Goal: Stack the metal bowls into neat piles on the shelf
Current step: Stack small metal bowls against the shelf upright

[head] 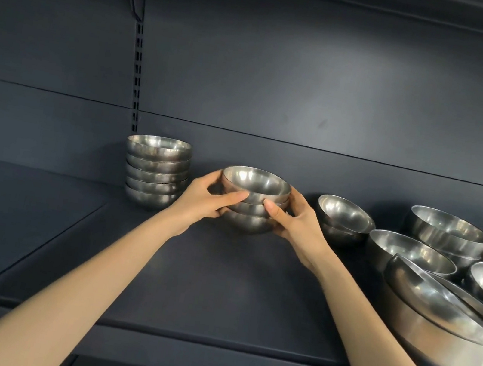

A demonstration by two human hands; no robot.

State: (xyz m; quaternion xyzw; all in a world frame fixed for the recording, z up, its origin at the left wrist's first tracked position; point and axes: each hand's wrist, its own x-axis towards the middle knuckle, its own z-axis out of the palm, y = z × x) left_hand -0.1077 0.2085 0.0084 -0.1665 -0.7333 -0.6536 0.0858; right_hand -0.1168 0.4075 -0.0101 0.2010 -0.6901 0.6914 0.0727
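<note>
A small stack of three metal bowls (255, 185) stands on the dark shelf (217, 289) at the centre. My left hand (204, 200) grips its left side, thumb across the front. My right hand (294, 221) grips its right side the same way. To the left, near the back wall, stands a neat pile of several bowls (156, 171). A tilted pair of nested bowls (343, 218) lies just right of my right hand.
Several loose bowls of mixed sizes crowd the right of the shelf, among them a mid-size bowl (409, 250), a larger one (447, 231) behind it, and big tilted bowls (439, 322) at the front right. A slotted upright (136, 77) runs up the back wall.
</note>
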